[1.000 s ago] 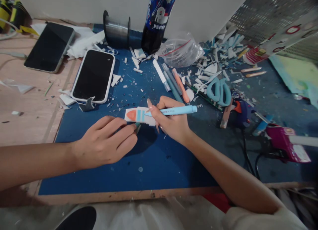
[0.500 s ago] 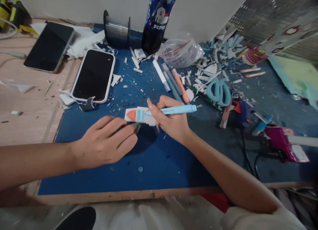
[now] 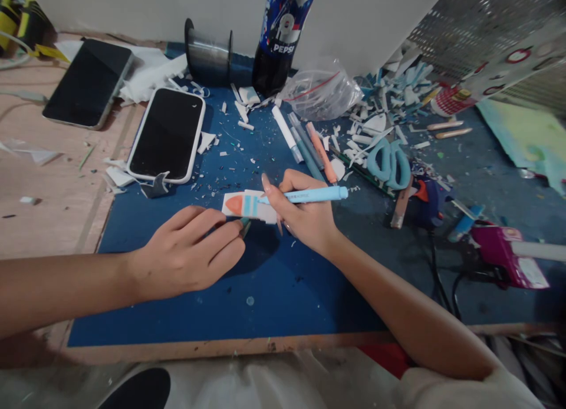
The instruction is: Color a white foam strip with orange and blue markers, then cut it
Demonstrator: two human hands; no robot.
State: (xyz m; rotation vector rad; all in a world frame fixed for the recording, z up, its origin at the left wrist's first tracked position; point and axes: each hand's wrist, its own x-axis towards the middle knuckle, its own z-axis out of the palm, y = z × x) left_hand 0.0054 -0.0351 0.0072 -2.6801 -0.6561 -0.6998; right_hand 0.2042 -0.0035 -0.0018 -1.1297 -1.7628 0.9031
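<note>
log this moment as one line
right hand: holds blue marker, tip at white cutout | left hand: beside cutout | cutout: orange end, blue stripes

On the cola bottle [image 3: 275, 64] in front of me I read PEPSI in white capitals; along the light-blue marker [image 3: 316, 194] gripped in my right hand [image 3: 305, 213] runs small dark print, its last word apparently ACRYLIC, the characters before it too blurred for me

Dim light, soft shadows on the mat [image 3: 212, 317] (frame edges blurry).
</note>
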